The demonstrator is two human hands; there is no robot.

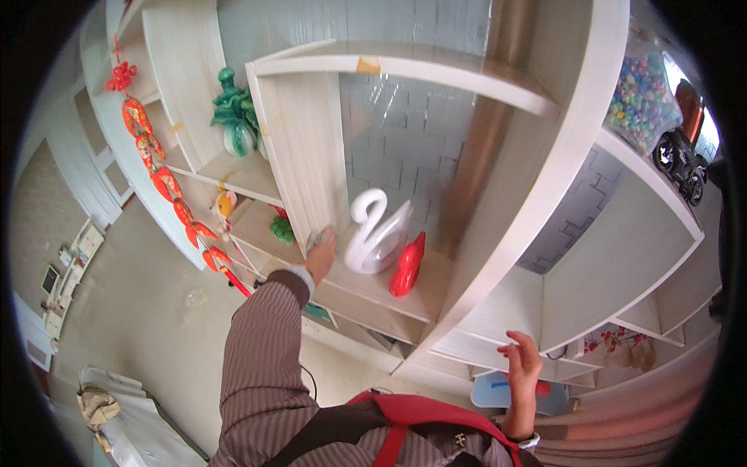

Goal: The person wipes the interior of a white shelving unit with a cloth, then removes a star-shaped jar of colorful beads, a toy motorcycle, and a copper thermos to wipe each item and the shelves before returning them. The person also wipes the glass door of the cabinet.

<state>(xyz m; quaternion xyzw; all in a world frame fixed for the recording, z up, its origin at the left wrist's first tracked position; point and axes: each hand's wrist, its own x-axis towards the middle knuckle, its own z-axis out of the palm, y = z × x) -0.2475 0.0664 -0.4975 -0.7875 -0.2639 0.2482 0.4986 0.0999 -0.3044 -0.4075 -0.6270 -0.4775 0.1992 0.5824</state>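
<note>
My left hand (322,257) reaches into a compartment of the pale wood-grain shelf unit (379,303). It presses a greyish cloth (317,238) against the lower front of the left divider panel (306,146). Just to the right of this hand, a white swan figurine (376,245) stands on the compartment's board. A glossy red gourd-shaped ornament (407,265) is beside the swan, closer to the front edge. My right hand (523,361) hovers in front of the lower right shelves, fingers bent and apart, with nothing in it.
A green-and-white cabbage ornament (236,117) occupies the compartment on the left. Red hanging decorations (166,184) dangle along the unit's left side. At right are a bag of colourful beads (645,96) and a black toy motorcycle (680,160). A blue plastic container (487,391) sits below my right hand.
</note>
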